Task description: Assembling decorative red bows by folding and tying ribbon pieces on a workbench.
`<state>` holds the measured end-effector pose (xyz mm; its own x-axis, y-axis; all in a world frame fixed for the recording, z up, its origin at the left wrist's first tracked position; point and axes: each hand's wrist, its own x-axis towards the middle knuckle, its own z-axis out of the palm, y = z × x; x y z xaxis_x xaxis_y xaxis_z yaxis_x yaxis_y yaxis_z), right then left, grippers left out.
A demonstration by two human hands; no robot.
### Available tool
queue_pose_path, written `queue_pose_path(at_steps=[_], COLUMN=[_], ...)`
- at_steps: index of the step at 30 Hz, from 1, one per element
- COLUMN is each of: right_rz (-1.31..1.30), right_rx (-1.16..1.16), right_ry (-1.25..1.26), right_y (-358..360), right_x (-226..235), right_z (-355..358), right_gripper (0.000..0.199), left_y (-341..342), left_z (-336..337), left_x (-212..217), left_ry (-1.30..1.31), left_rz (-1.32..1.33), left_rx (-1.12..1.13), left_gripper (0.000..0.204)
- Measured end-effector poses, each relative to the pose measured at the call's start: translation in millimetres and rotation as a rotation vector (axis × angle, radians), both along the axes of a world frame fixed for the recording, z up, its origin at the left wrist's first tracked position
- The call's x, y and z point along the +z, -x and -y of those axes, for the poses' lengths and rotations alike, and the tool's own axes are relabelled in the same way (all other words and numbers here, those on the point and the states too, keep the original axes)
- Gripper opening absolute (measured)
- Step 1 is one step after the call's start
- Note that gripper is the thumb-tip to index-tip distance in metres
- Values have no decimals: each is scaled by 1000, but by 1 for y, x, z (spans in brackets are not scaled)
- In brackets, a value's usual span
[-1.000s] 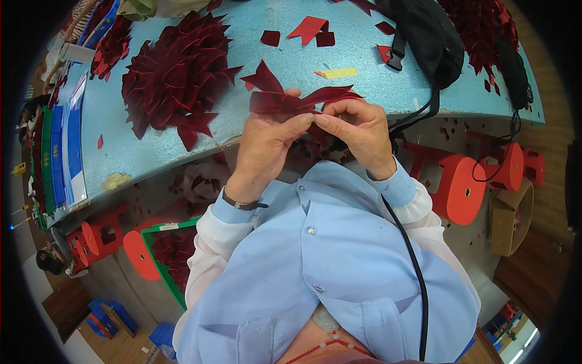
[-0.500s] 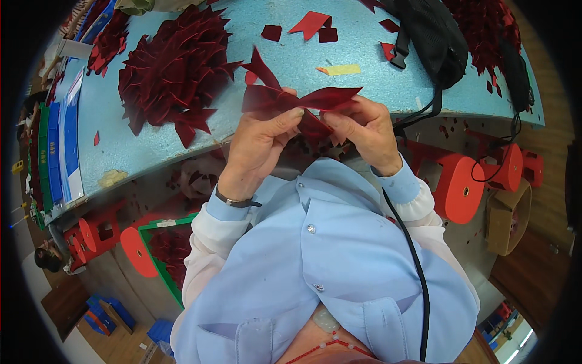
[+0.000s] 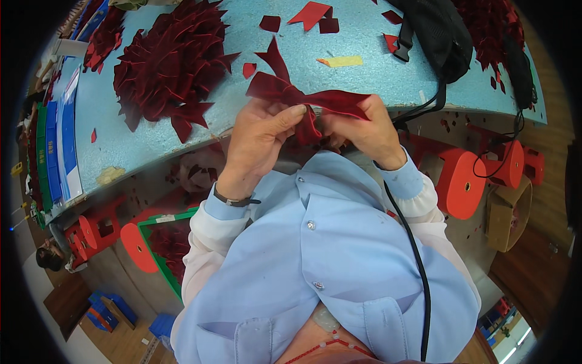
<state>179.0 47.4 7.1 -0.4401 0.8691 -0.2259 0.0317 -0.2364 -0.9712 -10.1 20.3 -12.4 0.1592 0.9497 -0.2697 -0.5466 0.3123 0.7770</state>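
A dark red velvet ribbon bow (image 3: 282,90) is held up just off the near edge of the blue table. My left hand (image 3: 259,130) pinches its middle, the thumb pressed over the knot area. My right hand (image 3: 362,130) is closed at the bow's right side, its fingers curled below the right tail and partly hidden. A loop of the ribbon hangs between the two hands. Beyond my left hand lies a big heap of dark red ribbon bows (image 3: 173,67), with one bow (image 3: 188,118) at its near edge.
The blue table (image 3: 242,30) carries ribbon scraps (image 3: 270,23), a yellow strip (image 3: 341,61) and a black bag (image 3: 433,42). Red stools (image 3: 464,182) and a cardboard box (image 3: 509,212) stand at right. A green crate (image 3: 160,261) with red ribbon pieces sits lower left.
The bow has turned a little, and a ribbon loop now hangs lower between my hands. My right fingers have curled in beneath the right tail; my left hand keeps its pinch.
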Motion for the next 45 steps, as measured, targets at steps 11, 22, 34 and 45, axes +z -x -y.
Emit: queue_pose_path(at_steps=[11, 22, 34, 45], right_rz=[-169, -184, -151, -374], right_rx=[38, -68, -30, -171], right_ry=[116, 148, 107, 149], right_y=[-2, 4, 2, 4], right_x=[-13, -6, -12, -23], right_z=[5, 12, 11, 11], right_gripper=[15, 15, 27, 24], left_y=[-2, -13, -6, -10], left_z=[0, 4, 3, 11], left_x=[1, 9, 4, 15], left_ry=[19, -34, -18, -87], left_rz=[-18, -109, -106, -128], left_rx=[27, 79, -2, -9], left_gripper=[30, 29, 28, 48])
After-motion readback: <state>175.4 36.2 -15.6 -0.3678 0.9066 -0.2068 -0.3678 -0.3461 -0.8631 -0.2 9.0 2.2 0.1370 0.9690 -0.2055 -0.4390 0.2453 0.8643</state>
